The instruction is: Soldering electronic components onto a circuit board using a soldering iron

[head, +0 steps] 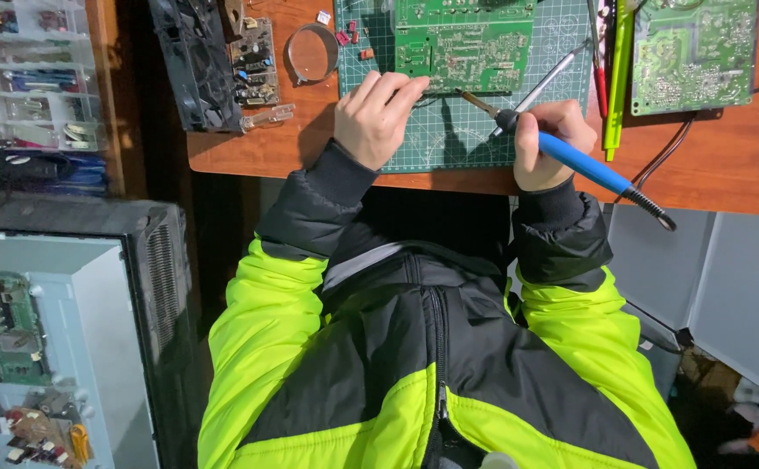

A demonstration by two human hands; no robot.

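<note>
The right hand (546, 139) is closed around the blue handle of a soldering iron (570, 156), its tip aimed at the lower edge of a green circuit board (465, 43). The left hand (378, 115) rests with curled fingers pressing on that edge. The board lies on a green cutting mat (462, 130) near the front edge of the wooden desk (727, 165). Pens (612, 78) and a second board (694, 54) crowd the right; bare mat lies between the hands.

Blue soldering iron (584, 161), green circuit board (465, 43)
</note>
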